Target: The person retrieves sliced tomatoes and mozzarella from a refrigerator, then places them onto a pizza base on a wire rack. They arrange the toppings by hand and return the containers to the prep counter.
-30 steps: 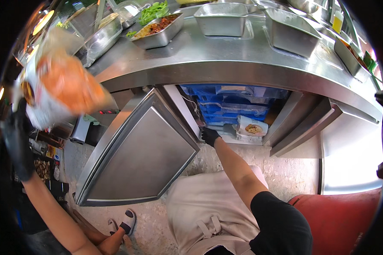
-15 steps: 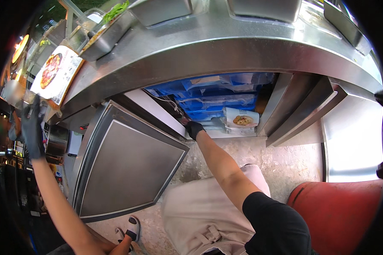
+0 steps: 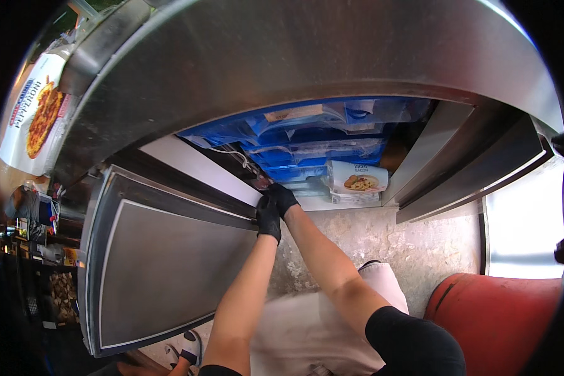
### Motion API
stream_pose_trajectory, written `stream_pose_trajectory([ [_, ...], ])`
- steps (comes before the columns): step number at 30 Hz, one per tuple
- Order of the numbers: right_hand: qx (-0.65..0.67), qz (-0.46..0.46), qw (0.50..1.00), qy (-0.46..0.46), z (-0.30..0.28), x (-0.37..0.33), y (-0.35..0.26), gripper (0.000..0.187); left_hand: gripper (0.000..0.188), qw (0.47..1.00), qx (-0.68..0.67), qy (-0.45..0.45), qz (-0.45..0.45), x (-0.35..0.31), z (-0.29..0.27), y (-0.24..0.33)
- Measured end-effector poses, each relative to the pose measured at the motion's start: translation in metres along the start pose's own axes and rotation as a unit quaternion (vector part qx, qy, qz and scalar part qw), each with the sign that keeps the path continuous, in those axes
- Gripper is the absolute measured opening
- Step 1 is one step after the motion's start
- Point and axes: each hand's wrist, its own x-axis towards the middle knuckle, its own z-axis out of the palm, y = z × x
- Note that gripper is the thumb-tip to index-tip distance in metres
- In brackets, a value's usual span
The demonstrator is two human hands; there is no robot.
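HEAD VIEW, inventory, 1 view only.

1. L hand (image 3: pixel 269 219), black glove: low at the cabinet mouth, grip looks clenched on the inner top edge of the open grey steel fridge door (image 3: pixel 169 269), which swings out to my left.
2. R hand (image 3: pixel 282 197), black glove: just above the L hand and touching it, fingers at the cabinet sill by a small reddish item (image 3: pixel 261 182). Can't tell if the grip is closed on anything; fingertips are hidden.
3. Flat white pizza box w/ pepperoni picture (image 3: pixel 34 119): lies far left on the steel bench (image 3: pixel 294 56), well apart from both hands.
4. Blue plastic-wrapped packs (image 3: pixel 307 141): stacked inside the under-bench fridge, behind the hands.
5. White carton w/ pasta picture (image 3: pixel 357 178): on the fridge floor at the front, near the R hand, not touched.
6. Second steel door (image 3: pixel 470 169): open, to the right.
7. Speckled stone floor (image 3: pixel 388 238); red rounded drum (image 3: pixel 501 313), lower right.

CHANGE LOG: 1 s ago the L hand held the pizza box up high at left. Half a sec ago it was setting the box on the bench. Now the box is let go and the L hand has dropped beside the R hand, which has stayed at the sill. I read this as: box is out and parked, both hands are back at the fridge opening.
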Motion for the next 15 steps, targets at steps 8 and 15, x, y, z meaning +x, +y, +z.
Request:
stream_pose_trajectory([
  [8,0.467,0.124,0.874,-0.052,-0.002,-0.044,-0.082,0.032,0.023,0.992,0.115,0.058,0.012,0.042,0.025,-0.039],
  [15,-0.043,0.115,0.992,0.014,-0.029,-0.052,-0.094,0.022,0.024,0.944,-0.299,0.125,-0.063,0.027,0.045,-0.024],
])
